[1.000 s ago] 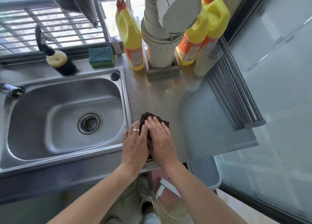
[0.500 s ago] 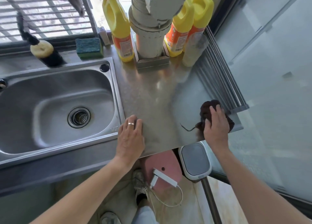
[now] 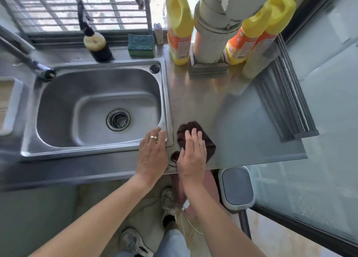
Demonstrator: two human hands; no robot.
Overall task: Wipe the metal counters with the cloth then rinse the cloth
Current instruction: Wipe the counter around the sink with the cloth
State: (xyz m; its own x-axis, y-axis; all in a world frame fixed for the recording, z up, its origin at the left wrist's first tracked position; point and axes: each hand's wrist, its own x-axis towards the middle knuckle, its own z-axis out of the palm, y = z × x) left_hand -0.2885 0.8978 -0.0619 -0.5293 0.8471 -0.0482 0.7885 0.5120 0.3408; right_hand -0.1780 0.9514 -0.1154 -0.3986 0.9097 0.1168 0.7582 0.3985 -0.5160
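Cloth (image 3: pixel 208 147), dark brown and bunched, lies on the metal counter (image 3: pixel 242 125) just to the right of the sink (image 3: pixel 96 109), close to the front edge. The right hand (image 3: pixel 191 154) rests flat on top of it, fingers straight and close together, pressing it down rather than gripping it. The left hand (image 3: pixel 153 156) lies spread and flat over the front right corner of the sink rim, holding nothing, a ring on one finger; it appears to steady the person.

The cloth looks soft, limp and light, folded over itself with a loose corner poking out toward the front edge. It should slide easily on the smooth steel under a flat palm, so pressure from above is enough for wiping; it will crumple if pushed from one side only. For the rinse it would best be gathered in a fist around the bunched middle, since a corner hold would let the rest dangle and drip.

Yellow bottles (image 3: pixel 180 28) and a wide pipe (image 3: pixel 211 34) stand at the back of the counter, with a green sponge (image 3: pixel 141 44) behind the sink and the tap (image 3: pixel 46 73) at the sink's left. The strip around them looks hard to reach without lifting things.
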